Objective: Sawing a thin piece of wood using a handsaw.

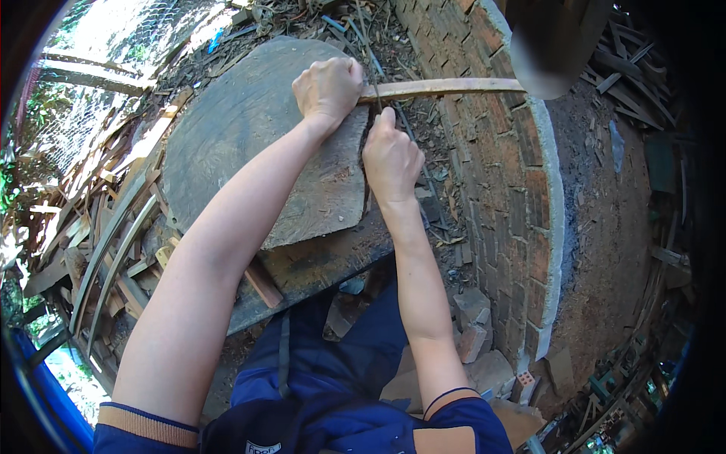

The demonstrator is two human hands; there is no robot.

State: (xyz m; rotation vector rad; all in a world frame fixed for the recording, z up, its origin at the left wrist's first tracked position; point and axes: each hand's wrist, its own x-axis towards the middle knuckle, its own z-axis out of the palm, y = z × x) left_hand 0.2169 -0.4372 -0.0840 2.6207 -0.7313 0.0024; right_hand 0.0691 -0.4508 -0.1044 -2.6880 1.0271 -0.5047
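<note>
My left hand (327,89) is closed round the near end of a long, narrow wooden strip (454,86), pressing it down at the right edge of a big round wood block (227,136). The strip reaches out to the right as far as the brick wall. Just below it, my right hand (393,157) is a closed fist with the thumb pointing forward. A thin, dark, blade-like tool (370,53) runs forward from that fist and crosses the strip close to my left hand. I see it edge-on, so its exact kind cannot be told.
A curved brick wall (499,189) stands at my right. The block rests on a dark board (318,265), with a short wood stick (263,284) on it. Scrap wood (113,227) is heaped at the left. Loose bricks (473,340) lie by my right arm; a dark post (556,45) rises at upper right.
</note>
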